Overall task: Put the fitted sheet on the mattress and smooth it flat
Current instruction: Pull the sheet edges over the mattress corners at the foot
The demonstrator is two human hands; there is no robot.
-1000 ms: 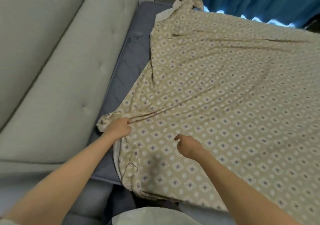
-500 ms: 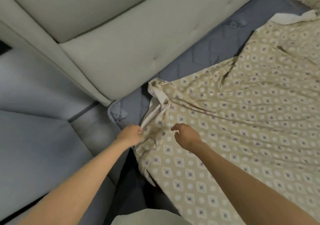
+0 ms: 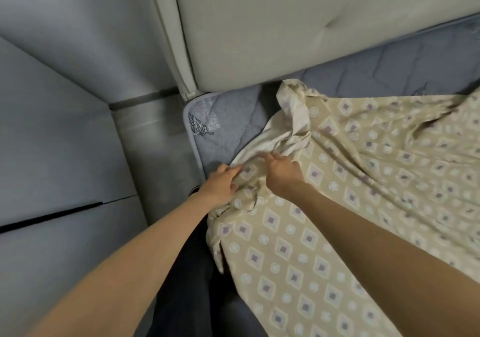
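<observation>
While both grips work the same bunch of cloth, no corner is hooked yet. Left grip (image 3: 220, 183): fingers curled round the gathered edge of the fitted sheet (image 3: 363, 193), at the side edge of the mattress (image 3: 226, 134), just short of its corner by the headboard (image 3: 311, 38). Right grip (image 3: 283, 173): just beside it, fingers curled into a fold of the same bunch. Beyond the fingertips the hem is flipped, pale underside up and twisted. The sheet lies loose and creased over the rest of the bed, and the grey quilted mattress corner and a strip along the headboard are bare.

Risks, as judgement:
- The twisted hem may go over the corner inside out or off-seam, so the pocket won't seat.
- The headboard sits tight against the mattress, so the cloth could jam there.
- A hard tug could drag the slack sideways and pull the far corners off; they are out of view.
- Creases fan out from the grips and will set in if the corner is tucked before it is straightened.
</observation>
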